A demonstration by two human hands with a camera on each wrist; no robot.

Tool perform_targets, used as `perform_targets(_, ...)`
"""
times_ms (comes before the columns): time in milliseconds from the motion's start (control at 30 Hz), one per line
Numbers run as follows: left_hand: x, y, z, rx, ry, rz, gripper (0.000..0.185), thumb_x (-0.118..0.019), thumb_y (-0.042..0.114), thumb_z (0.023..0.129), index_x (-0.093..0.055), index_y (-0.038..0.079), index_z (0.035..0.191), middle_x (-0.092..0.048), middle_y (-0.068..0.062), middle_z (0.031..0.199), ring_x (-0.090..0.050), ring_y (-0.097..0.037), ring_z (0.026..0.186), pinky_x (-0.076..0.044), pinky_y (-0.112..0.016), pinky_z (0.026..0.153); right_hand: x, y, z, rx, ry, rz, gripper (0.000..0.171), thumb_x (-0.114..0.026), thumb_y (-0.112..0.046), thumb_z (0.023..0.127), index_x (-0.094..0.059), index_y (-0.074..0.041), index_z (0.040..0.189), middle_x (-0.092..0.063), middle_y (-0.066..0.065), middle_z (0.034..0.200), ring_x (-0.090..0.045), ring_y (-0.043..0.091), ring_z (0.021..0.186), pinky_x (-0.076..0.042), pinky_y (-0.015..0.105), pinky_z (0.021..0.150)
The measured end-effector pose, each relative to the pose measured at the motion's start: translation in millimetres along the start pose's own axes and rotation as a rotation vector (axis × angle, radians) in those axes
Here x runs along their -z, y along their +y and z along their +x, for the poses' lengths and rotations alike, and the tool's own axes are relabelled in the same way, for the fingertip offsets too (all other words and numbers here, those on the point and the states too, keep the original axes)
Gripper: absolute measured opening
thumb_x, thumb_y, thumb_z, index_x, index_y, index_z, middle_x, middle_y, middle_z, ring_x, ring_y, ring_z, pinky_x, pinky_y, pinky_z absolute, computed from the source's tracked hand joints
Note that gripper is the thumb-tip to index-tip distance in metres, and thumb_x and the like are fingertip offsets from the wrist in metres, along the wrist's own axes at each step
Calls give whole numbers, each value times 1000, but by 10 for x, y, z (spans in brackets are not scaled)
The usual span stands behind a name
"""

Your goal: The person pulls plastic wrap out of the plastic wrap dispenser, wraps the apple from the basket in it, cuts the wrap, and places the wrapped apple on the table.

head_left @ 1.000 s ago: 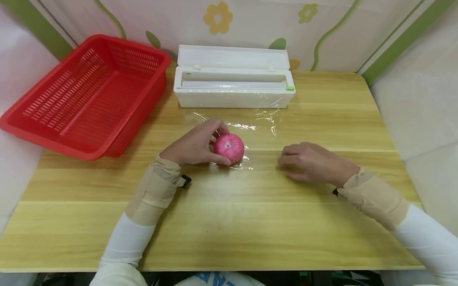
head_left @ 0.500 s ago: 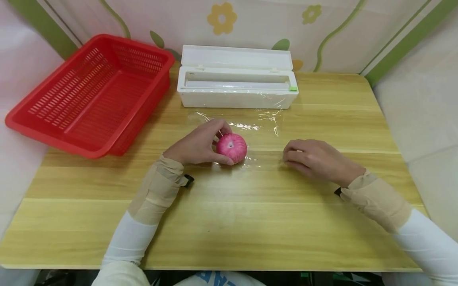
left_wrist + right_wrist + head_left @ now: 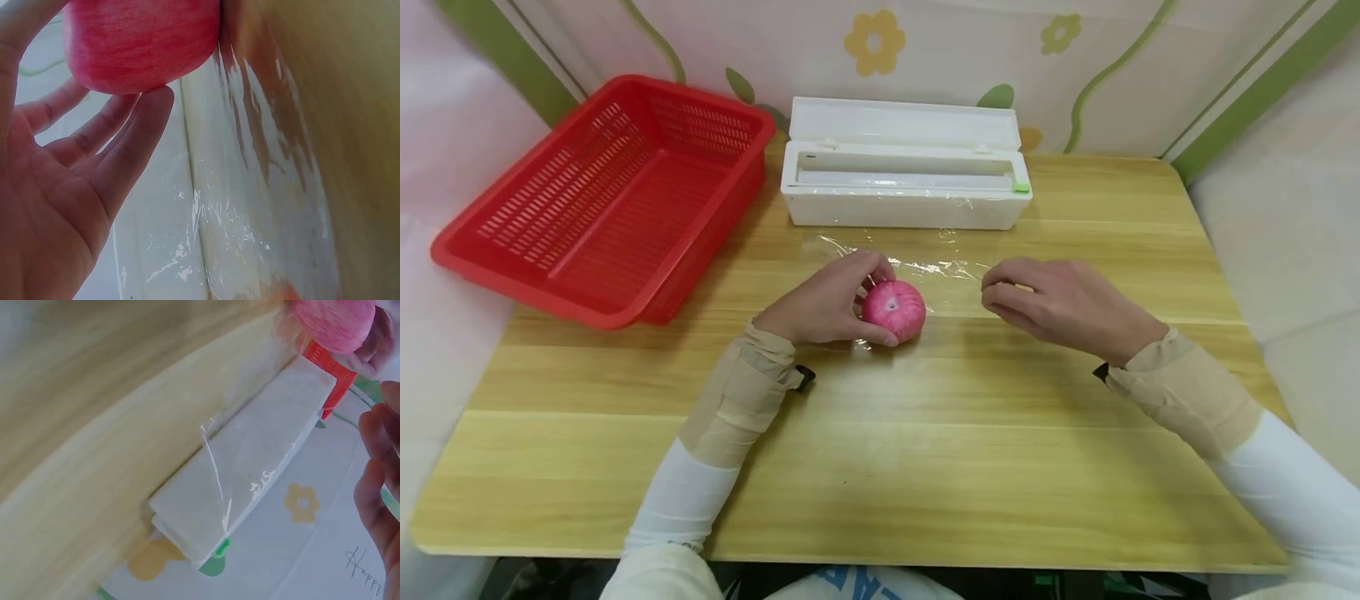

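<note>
My left hand (image 3: pixel 827 300) holds a pink-red apple (image 3: pixel 893 311) from its left side, with the thumb at the front and the fingers behind. Clear plastic wrap (image 3: pixel 936 268) runs from the white dispenser (image 3: pixel 902 208) and spreads beneath and behind the apple. In the left wrist view, fingertips support the apple (image 3: pixel 140 44) beside the shiny film (image 3: pixel 231 219). My right hand (image 3: pixel 1060 300) is over the table to the right, fingers bent and close together. Its fingertips are right at the wrap's right edge; I cannot tell if they pinch the film.
A red perforated basket (image 3: pixel 658 292) stands at the left. The dispenser's lid (image 3: pixel 904 122) is raised at the back, and a green slider (image 3: pixel 1021 188) sits at its right end. Behind is a flower-printed backdrop (image 3: pixel 925 50).
My right hand has moved up and away from me towards the wrap's right edge, where the film's shine now lies differently. My left hand keeps its hold on the apple. The view has shifted slightly.
</note>
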State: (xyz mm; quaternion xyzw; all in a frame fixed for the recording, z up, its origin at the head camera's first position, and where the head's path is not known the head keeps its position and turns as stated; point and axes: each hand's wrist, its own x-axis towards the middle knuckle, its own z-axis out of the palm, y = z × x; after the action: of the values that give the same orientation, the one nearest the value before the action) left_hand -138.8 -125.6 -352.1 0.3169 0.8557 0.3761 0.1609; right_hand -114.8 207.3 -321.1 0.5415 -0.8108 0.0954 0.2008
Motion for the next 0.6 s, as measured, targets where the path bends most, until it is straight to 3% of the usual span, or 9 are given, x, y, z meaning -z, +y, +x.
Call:
perform_targets(167, -3, 5, 0, -8, -1, -5, 71, -97, 35, 77, -53, 13, 128, -62, -4, 125, -61, -19, 116, -60, -34, 93, 35, 18, 162, 14, -22, -25, 7, -66, -10, 103, -69, -5, 108, -71, 7, 109, -70, 17, 86, -50, 32, 52)
perform_targets(233, -2, 5, 1, -8, -4, -8, 71, -97, 34, 77, -53, 12, 128, -62, -4, 125, -61, -20, 116, -60, -35, 94, 36, 25, 218, 11, -36, -24, 13, -72, -6, 98, -68, -4, 110, -70, 7, 109, -68, 17, 86, -47, 31, 52)
perform_targets(367, 0, 14, -2, -5, -8, -2, 72, -97, 35, 77, -52, 12, 128, -61, -5, 126, -61, -21, 117, -60, -38, 95, 20, 35, 333, 35, -35, -13, 12, -67, -4, 101, -66, -5, 113, -69, 7, 110, -67, 18, 89, -48, 30, 56)
perform_targets(500, -9, 13, -2, -10, 0, 8, 71, -97, 36, 77, -53, 13, 127, -61, -4, 124, -61, -19, 115, -60, -36, 94, 4, 33, 455, 76, -25, -25, 28, -69, 8, 94, -63, -5, 117, -69, 7, 112, -68, 20, 89, -51, 31, 59)
perform_targets(600, -19, 8, 3, -17, 5, 11, 70, -97, 36, 77, -53, 13, 127, -61, -2, 123, -61, -17, 114, -60, -34, 93, -9, 19, 550, 86, -33, -44, 37, -67, 16, 88, -60, -8, 116, -69, 5, 109, -66, 17, 86, -44, 28, 55)
